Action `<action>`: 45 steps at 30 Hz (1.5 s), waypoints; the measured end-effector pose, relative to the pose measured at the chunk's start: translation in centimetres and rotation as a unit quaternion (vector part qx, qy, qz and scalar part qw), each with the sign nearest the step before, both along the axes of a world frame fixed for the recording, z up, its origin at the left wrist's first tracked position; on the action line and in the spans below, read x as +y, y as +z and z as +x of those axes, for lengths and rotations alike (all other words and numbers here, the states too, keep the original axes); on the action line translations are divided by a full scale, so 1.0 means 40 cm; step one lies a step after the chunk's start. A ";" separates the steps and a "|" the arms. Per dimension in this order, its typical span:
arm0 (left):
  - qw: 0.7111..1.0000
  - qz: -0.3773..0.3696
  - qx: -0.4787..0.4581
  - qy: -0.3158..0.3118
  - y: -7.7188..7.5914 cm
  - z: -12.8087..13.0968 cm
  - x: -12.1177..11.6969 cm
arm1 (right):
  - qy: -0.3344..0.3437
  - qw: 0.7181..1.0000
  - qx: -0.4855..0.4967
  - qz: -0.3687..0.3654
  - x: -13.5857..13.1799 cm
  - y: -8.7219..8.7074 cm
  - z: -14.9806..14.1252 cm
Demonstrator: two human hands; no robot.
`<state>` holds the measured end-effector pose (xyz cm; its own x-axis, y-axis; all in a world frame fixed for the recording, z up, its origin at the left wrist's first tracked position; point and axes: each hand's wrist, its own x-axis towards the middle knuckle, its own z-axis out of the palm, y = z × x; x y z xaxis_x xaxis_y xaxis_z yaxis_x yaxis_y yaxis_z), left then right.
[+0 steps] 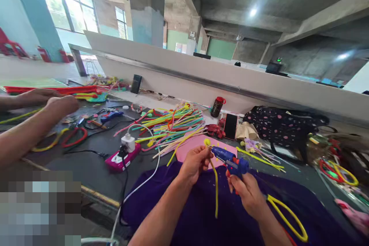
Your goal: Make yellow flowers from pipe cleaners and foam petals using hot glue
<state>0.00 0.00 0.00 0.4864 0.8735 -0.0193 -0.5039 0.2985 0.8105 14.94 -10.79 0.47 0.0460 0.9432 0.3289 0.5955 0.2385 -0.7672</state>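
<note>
My left hand point(195, 162) pinches a yellow pipe cleaner point(215, 184) near its curled top end; the stem hangs down over the purple cloth point(201, 215). In my right hand point(246, 191) I grip a blue glue gun point(230, 160), with its nozzle pointing left at the curled yellow tip. A second yellow pipe cleaner loop point(288, 215) lies beside my right wrist. Both hands are closed.
A pile of coloured pipe cleaners point(173, 127) lies behind a pink sheet point(190, 148). A pink power strip point(121, 157) with a white plug sits left. A dark bottle point(217, 107), a phone point(230, 126) and a dotted black bag point(282, 125) stand behind. Another person's arms point(34, 123) work at left.
</note>
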 end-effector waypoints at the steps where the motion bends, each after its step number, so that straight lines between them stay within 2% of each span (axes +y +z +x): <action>1: 1.000 -0.006 0.005 0.004 -0.001 0.000 0.000 | 0.009 0.999 0.043 0.009 -0.003 -0.001 0.001; 3: 1.000 -0.016 0.010 0.007 -0.002 -0.001 0.002 | 0.012 0.995 0.095 0.029 -0.008 -0.002 0.004; 6: 1.000 -0.029 0.005 -0.004 -0.003 -0.005 0.008 | -0.019 0.993 0.092 0.075 -0.005 0.001 0.014; 10: 0.998 -0.040 -0.048 -0.017 0.001 -0.014 0.016 | -0.094 0.987 -0.093 0.094 0.028 -0.005 0.018; 14: 0.995 -0.049 -0.062 -0.054 0.010 -0.021 0.011 | -0.150 0.948 -0.282 -0.001 0.070 -0.051 -0.005; 17: 0.994 -0.034 -0.055 -0.088 0.012 -0.018 0.001 | -0.124 0.926 -0.353 -0.050 0.087 -0.084 -0.020; 19: 0.994 -0.020 -0.047 -0.096 0.009 -0.011 -0.007 | -0.088 0.929 -0.356 -0.049 0.090 -0.086 -0.018; 21: 0.995 -0.007 -0.037 -0.089 0.004 0.001 -0.015 | -0.079 0.949 -0.304 -0.007 0.087 -0.069 -0.008; 24: 0.997 0.023 -0.006 -0.071 -0.007 0.023 -0.031 | -0.110 0.986 -0.096 0.076 0.076 -0.030 0.003; 27: 0.996 0.055 0.036 -0.059 -0.015 0.047 -0.051 | -0.117 0.983 0.121 0.070 0.068 -0.006 0.000; 30: 0.994 0.066 0.064 -0.057 -0.018 0.064 -0.067 | -0.095 0.969 0.224 0.042 0.067 -0.005 -0.010; 36: 0.991 0.080 0.089 -0.058 -0.018 0.071 -0.070 | -0.085 0.952 0.290 0.049 0.073 -0.014 -0.010; 45: 0.987 0.084 0.117 -0.067 -0.019 0.073 -0.069 | -0.088 0.956 0.279 0.024 0.077 -0.003 -0.007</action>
<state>2.91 -2.76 -0.75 0.5973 0.8020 -0.0043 -0.2625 0.2005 0.9439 14.68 -7.69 0.34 0.3831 0.8896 0.2488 0.1311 0.2143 -0.9679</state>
